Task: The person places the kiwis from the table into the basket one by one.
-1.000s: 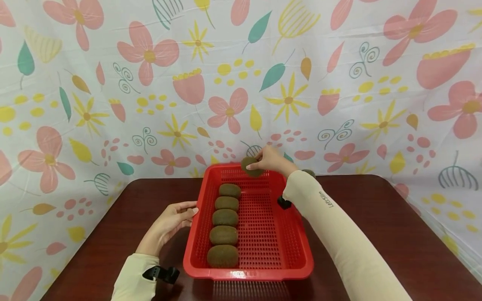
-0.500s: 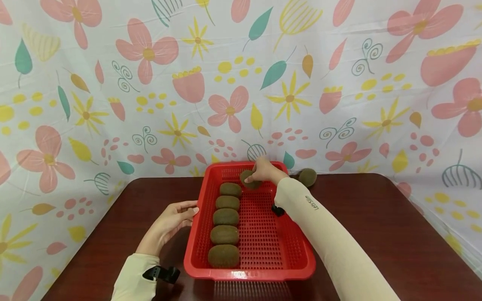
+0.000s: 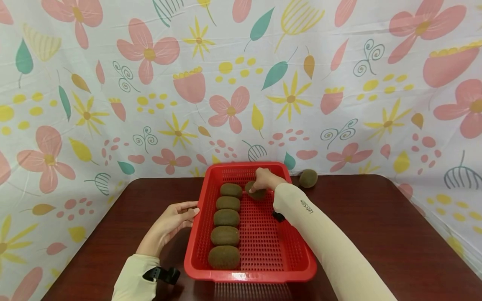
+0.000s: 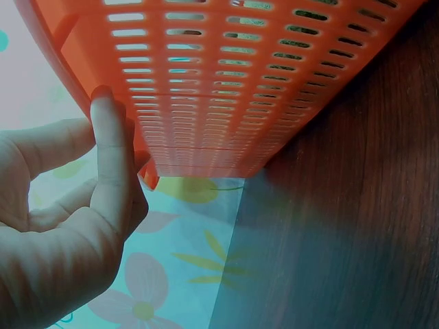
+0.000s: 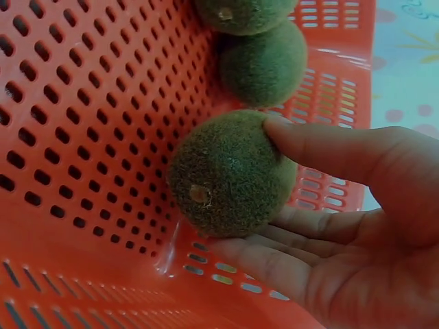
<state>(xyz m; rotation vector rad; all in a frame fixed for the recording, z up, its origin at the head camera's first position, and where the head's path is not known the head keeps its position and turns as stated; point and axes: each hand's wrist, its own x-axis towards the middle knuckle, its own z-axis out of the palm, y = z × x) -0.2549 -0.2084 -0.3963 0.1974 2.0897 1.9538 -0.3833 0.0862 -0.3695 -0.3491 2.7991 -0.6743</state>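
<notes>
In the head view, my right hand (image 3: 265, 179) holds a brown fuzzy kiwi (image 3: 254, 190) low in the far end of a red plastic basket (image 3: 250, 276). The right wrist view has the thumb on one side of this kiwi (image 5: 230, 175) and fingers on the other, close above the slotted floor. A column of several kiwis (image 3: 226, 236) lines the basket's left side. My left hand (image 3: 169, 223) grips the basket's left rim with thumb and fingers. In the left wrist view, that hand (image 4: 89, 185) is at the rim, against the slotted outer wall (image 4: 206, 96).
One more kiwi (image 3: 308, 178) lies on the dark wooden table (image 3: 361, 217), behind and right of the basket. A floral cloth (image 3: 241, 83) hangs along the table's back edge. Black camera straps (image 3: 162, 274) are on both wrists.
My right hand has lowered the kiwi from above the far rim into the basket, beside the farthest kiwi of the column. The kiwi on the table has come into fuller view. My left hand stays put.
</notes>
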